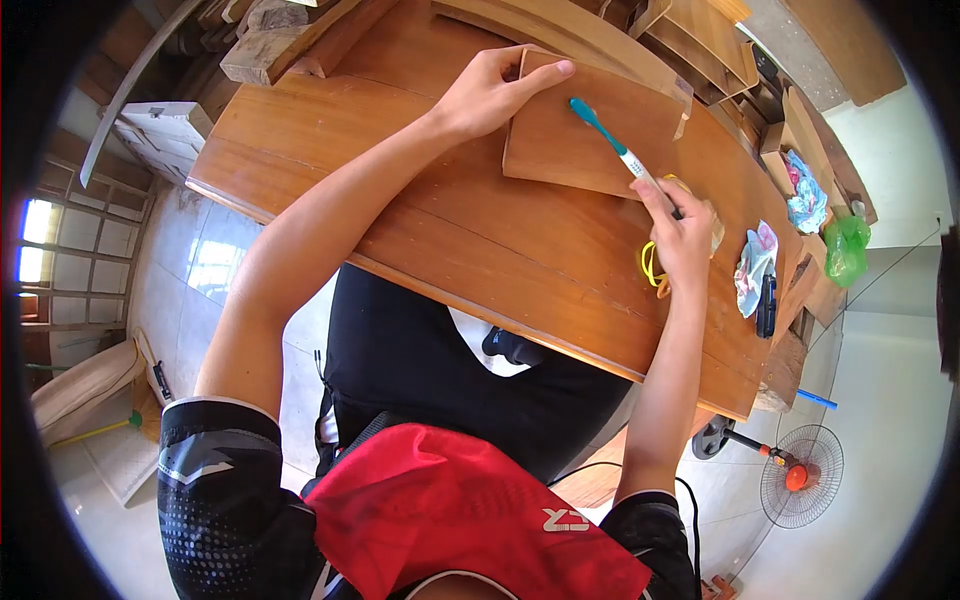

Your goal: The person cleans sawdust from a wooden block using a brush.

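My left hand is closed on the upper left corner of a thin brown wooden board, its thumb lying on the top face. The board rests over the wooden table, slightly slanted. In my right hand is a teal and white toothbrush, pinched near its lower end. Its teal end points up and left over the board's face; whether it touches cannot be made out. A yellow loop of cord or band shows beside and partly behind my right hand.
Right of my right hand lie a crumpled cloth and a dark handheld object. Farther right are another patterned cloth and a green plastic bag. Wooden pieces line the far side. A fan stands at lower right.
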Tool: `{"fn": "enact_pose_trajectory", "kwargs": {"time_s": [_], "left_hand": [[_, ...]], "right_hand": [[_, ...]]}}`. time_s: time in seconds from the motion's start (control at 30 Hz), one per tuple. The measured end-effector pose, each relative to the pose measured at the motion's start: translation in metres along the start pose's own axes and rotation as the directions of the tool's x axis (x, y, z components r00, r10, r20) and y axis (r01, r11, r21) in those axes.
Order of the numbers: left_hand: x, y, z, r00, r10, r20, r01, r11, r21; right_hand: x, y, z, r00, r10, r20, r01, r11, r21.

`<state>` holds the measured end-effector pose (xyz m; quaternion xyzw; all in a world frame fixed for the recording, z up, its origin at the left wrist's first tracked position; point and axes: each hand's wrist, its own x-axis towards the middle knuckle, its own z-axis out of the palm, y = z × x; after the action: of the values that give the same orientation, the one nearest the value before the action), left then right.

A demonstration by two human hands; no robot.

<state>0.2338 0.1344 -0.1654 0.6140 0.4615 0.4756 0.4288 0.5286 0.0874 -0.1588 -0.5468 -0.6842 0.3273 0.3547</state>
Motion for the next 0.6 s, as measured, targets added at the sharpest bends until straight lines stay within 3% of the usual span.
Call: {"fn": "enact_pose_trajectory", "kwargs": {"time_s": [0.1, 0.13, 0.23, 0.27, 0.37, 0.4, 0.5, 0.53, 0.6], "left_hand": [[0.0, -0.003, 0.005, 0.997, 0.054, -0.055, -0.057, 0.996, -0.063], [0.0, -0.005, 0.006, 0.994, 0.079, -0.08, -0.086, 0.992, -0.094], [0.001, -0.004, 0.002, 0.999, 0.01, -0.038, -0.011, 0.999, -0.04], [0.0, -0.003, 0.004, 0.999, 0.025, -0.045, -0.027, 0.998, -0.052], [0.0, 0.0, 0.004, 0.997, 0.059, -0.047, -0.061, 0.997, -0.057], [-0.001, 0.002, 0.002, 0.998, 0.054, -0.036, -0.056, 0.997, -0.047], [-0.002, 0.0, 0.002, 0.998, 0.059, -0.014, -0.059, 0.996, -0.068], [-0.001, 0.0, 0.002, 0.998, 0.066, -0.008, -0.067, 0.995, -0.079], [-0.002, 0.004, 0.004, 0.996, 0.082, -0.03, -0.085, 0.994, -0.076]], "right_hand": [[-0.005, -0.001, -0.011, 0.954, 0.013, 0.3, 0.05, 0.979, -0.199], [-0.006, 0.003, -0.009, 0.967, -0.031, 0.255, 0.077, 0.982, -0.172], [0.002, 0.0, -0.012, 0.994, 0.083, -0.066, -0.083, 0.997, 0.004], [-0.001, -0.004, -0.012, 0.999, -0.051, 0.007, 0.051, 0.998, -0.022], [-0.005, -0.004, -0.015, 0.951, 0.053, 0.306, 0.03, 0.965, -0.259], [-0.005, 0.003, -0.011, 0.979, -0.092, 0.181, 0.116, 0.985, -0.124], [0.002, 0.001, -0.014, 0.997, -0.072, -0.038, 0.071, 0.997, -0.016], [0.001, 0.004, -0.015, 0.984, -0.113, 0.136, 0.122, 0.991, -0.057], [-0.002, 0.006, -0.011, 0.979, -0.141, 0.148, 0.152, 0.987, -0.059]]}}
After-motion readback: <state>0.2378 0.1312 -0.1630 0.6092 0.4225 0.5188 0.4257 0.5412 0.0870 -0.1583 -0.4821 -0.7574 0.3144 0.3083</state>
